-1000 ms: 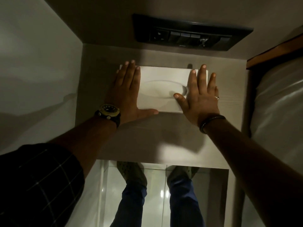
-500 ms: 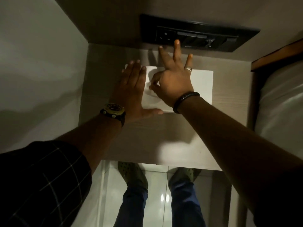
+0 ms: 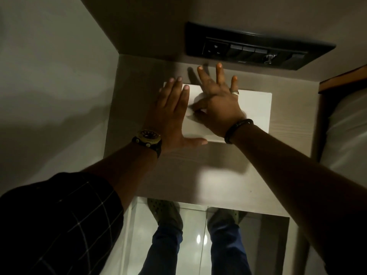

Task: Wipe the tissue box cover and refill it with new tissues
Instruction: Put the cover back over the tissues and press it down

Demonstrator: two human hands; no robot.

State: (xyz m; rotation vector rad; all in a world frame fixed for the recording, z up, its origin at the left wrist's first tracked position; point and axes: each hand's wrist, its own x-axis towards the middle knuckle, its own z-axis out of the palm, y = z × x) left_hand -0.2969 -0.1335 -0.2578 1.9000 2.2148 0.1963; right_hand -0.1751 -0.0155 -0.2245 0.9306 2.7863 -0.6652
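A white tissue box (image 3: 256,112) lies flat on a pale bedside table (image 3: 198,161), close to the back wall. My left hand (image 3: 170,114) rests flat on the box's left end, fingers stretched out and thumb along the front edge. My right hand (image 3: 218,104) is over the middle of the box. Its thumb and forefinger pinch a small white fold of tissue (image 3: 190,114) at the top opening, while the other fingers spread toward the wall. The hands hide the opening itself.
A black switch and socket panel (image 3: 254,46) is on the wall just behind the box. A white wall (image 3: 49,76) closes the left side. A bed with white linen (image 3: 349,132) borders the table on the right. My shoes (image 3: 166,215) stand on a glossy floor below.
My right hand left the box's right end, moved to the middle opening and pinched there. Over the last half second it barely shifted. The left hand stayed in place.
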